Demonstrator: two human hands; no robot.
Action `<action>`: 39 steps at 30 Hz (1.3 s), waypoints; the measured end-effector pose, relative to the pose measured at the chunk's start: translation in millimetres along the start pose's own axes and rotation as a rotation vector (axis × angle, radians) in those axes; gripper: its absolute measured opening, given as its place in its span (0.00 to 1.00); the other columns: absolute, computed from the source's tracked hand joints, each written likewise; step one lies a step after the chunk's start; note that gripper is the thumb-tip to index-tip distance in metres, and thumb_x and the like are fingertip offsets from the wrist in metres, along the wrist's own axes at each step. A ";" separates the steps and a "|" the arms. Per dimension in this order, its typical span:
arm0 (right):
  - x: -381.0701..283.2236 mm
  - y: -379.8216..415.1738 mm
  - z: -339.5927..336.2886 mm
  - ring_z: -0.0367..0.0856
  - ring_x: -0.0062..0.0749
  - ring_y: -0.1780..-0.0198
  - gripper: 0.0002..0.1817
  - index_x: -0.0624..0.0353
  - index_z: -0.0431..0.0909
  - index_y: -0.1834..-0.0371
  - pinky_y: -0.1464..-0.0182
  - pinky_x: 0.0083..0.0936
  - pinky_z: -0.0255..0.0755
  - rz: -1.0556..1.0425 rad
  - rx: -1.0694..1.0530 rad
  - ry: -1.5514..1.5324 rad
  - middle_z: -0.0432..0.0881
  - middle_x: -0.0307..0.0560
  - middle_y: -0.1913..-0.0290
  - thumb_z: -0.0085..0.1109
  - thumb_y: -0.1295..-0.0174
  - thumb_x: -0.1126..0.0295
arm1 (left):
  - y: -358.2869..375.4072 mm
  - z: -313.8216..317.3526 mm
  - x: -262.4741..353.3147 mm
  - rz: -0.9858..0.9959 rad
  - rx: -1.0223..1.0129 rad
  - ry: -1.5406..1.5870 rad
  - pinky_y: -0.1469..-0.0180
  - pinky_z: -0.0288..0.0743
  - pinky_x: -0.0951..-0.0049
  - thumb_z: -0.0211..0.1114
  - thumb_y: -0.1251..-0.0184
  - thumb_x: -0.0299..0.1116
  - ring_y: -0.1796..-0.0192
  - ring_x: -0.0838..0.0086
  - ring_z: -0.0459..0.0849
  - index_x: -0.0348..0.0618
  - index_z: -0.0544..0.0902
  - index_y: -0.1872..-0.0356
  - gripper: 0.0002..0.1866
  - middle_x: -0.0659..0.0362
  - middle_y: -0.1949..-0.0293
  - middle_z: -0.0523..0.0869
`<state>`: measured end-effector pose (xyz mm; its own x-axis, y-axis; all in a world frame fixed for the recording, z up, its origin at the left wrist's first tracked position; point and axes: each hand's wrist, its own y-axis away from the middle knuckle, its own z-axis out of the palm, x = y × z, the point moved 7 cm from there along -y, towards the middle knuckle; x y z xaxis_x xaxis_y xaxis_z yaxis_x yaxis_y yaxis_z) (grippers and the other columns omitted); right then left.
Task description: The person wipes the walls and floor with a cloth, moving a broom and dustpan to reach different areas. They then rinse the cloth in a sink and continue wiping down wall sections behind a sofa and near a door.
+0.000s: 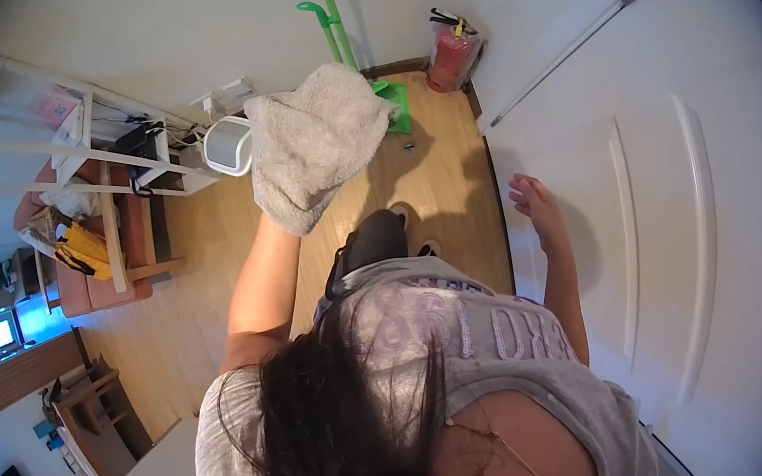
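Note:
A beige terry cloth (pixel 317 139) hangs over my left hand (pixel 285 221), which holds it up in front of me. The cloth covers the fingers of that hand; only the wrist and forearm show below it. My right hand (pixel 535 198) is at my right side, close to the white door (pixel 665 225). Its fingers are loosely bent and somewhat apart, with nothing in them.
A green broom and dustpan (pixel 395 106) lean by the wall, near a wrapped red fire extinguisher (pixel 452 55). A white bin (pixel 229 146) stands behind the cloth. On the left are a white shelf (pixel 185 180) and a wooden armchair (pixel 111 229) with a yellow bag (pixel 85 249).

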<state>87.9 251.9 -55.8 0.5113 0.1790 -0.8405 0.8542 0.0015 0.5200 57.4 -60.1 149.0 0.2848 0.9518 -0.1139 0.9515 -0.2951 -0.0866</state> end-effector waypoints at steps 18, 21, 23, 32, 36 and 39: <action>-69.1 -192.3 30.5 0.77 0.32 0.54 0.26 0.54 0.67 0.40 0.55 0.26 0.69 0.007 0.110 0.066 0.75 0.46 0.46 0.49 0.36 0.51 | -203.2 -35.8 -269.8 -0.078 0.509 0.628 0.36 0.57 0.58 0.54 0.41 0.44 0.42 0.62 0.68 0.52 0.72 0.45 0.22 0.56 0.45 0.72; -107.4 -194.2 41.1 0.77 0.29 0.55 0.24 0.57 0.68 0.40 0.54 0.25 0.69 -0.142 0.167 0.065 0.77 0.44 0.48 0.47 0.34 0.55 | -292.5 -123.2 -343.6 -0.031 0.654 0.417 0.35 0.56 0.57 0.54 0.42 0.44 0.42 0.61 0.67 0.52 0.72 0.45 0.22 0.56 0.46 0.72; -123.9 -188.5 42.4 0.76 0.28 0.55 0.22 0.60 0.69 0.41 0.53 0.25 0.69 -0.188 0.217 0.166 0.78 0.44 0.52 0.47 0.33 0.57 | -358.2 -193.2 -371.0 0.011 0.787 0.252 0.35 0.55 0.57 0.55 0.42 0.44 0.42 0.61 0.67 0.52 0.73 0.46 0.22 0.56 0.46 0.72; -110.5 -229.7 20.1 0.73 0.25 0.62 0.22 0.64 0.70 0.44 0.55 0.23 0.69 -0.128 0.304 0.022 0.77 0.41 0.63 0.48 0.34 0.59 | -476.7 -267.4 -230.4 -0.023 1.281 -0.720 0.35 0.54 0.46 0.57 0.46 0.44 0.45 0.61 0.70 0.55 0.74 0.45 0.24 0.57 0.51 0.76; -171.7 -256.6 23.9 0.72 0.24 0.64 0.21 0.64 0.71 0.46 0.57 0.22 0.68 -0.185 0.182 0.192 0.76 0.39 0.64 0.47 0.33 0.59 | -526.4 -139.3 -161.5 0.451 0.862 -0.387 0.35 0.53 0.46 0.58 0.48 0.43 0.40 0.60 0.67 0.57 0.75 0.46 0.24 0.58 0.45 0.74; -214.4 -283.8 12.3 0.72 0.23 0.65 0.22 0.64 0.72 0.46 0.59 0.22 0.68 -0.437 0.206 0.152 0.76 0.38 0.65 0.47 0.33 0.57 | -544.2 -46.6 -138.0 0.684 0.692 -0.347 0.37 0.57 0.50 0.58 0.49 0.39 0.38 0.62 0.66 0.55 0.74 0.45 0.25 0.58 0.46 0.75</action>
<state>-263.0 201.0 -25.0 0.0951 0.3458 -0.9335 0.9941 -0.0828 0.0706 -494.3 -26.9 258.0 0.5864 0.5178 -0.6229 0.2920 -0.8524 -0.4337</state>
